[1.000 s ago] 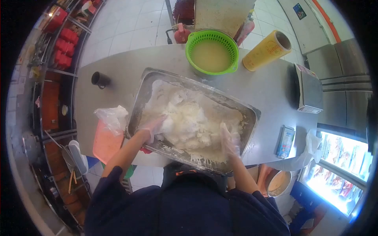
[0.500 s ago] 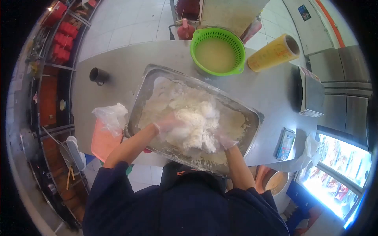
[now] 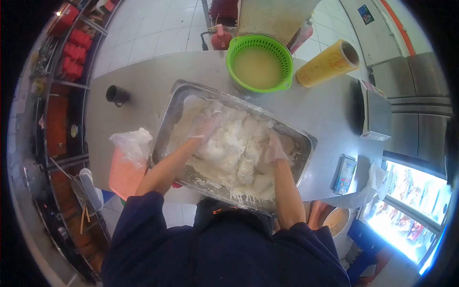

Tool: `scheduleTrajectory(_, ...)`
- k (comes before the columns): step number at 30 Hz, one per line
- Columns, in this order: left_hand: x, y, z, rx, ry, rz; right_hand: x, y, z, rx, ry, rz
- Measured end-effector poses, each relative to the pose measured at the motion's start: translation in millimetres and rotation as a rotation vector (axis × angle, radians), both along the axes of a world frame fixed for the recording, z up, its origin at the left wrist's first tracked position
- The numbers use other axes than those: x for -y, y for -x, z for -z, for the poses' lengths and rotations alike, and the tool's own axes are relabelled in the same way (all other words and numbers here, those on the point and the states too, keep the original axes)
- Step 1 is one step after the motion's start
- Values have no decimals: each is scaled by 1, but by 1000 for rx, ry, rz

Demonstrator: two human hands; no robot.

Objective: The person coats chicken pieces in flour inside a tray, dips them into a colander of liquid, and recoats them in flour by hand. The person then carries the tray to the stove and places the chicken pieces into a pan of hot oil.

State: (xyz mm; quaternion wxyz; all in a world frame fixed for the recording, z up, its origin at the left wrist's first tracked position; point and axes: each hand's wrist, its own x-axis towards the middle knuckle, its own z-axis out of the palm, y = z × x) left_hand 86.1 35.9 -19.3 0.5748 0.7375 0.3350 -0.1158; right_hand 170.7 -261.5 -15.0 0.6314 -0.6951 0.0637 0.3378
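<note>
A large metal tray [image 3: 308,167] lies at an angle on the steel table, holding a heap of white floury pieces [image 3: 236,143]. At the heap's left side is my left hand [image 3: 206,125] in a clear plastic glove, its fingers apart and touching the flour. On the right side, my gloved right hand [image 3: 276,148] rests against the heap, with its fingertips partly hidden in the white flour. What the pieces are under the coating cannot be made out.
Behind the tray stand a green basket [image 3: 287,81] with cloudy liquid and a yellow film roll [image 3: 325,64]. A black mug [image 3: 117,94] is at the left, near a pink board [image 3: 125,177] and plastic bag [image 3: 131,143]. A scale [image 3: 377,112] and blue box [image 3: 345,174] are right.
From close together around the raised flour, my hands have moved apart, the left one away from me. The heap has spread lower and wider in the tray.
</note>
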Motion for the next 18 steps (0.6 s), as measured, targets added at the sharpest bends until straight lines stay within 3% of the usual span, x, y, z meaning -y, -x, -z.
scheduleTrajectory(1, 7, -9, 5, 15, 145, -14, -16, -6, -17, -13, -73, -48)
scheduleTrajectory(3, 20, -12, -4, -96, 401, -89, -45, -2, -46, -121, 22, -127)
scheduleTrajectory(7, 9, -8, -31, 90, 277, -56, -87, -14, -53, -417, -91, -28)
scheduleTrajectory(8, -5, 10, -16, 118, 515, -157, -74, -6, -66, -405, -62, -285)
scheduleTrajectory(9, -15, 27, -6, 144, 752, -260, -58, -4, -47, -260, -149, -588)
scheduleTrajectory(10, -19, 39, -24, 133, 752, -262, -43, -1, -28, -82, -266, -838)
scheduleTrajectory(11, -19, 53, -63, 73, 367, -4, -46, 12, -63, 19, -187, -839)
scheduleTrajectory(13, -19, 74, -88, 23, -19, 253, -41, 41, -126, 126, -104, -838)
scheduleTrajectory(15, -20, 88, -90, -221, 204, -156, -23, 69, -144, 904, 427, -1170)
scheduleTrajectory(16, -21, 91, -104, -217, 208, -151, -9, 84, -141, 905, 436, -1167)
scheduleTrajectory(18, -25, 100, -142, -216, 279, 143, 22, 100, -128, 1100, 652, -1080)
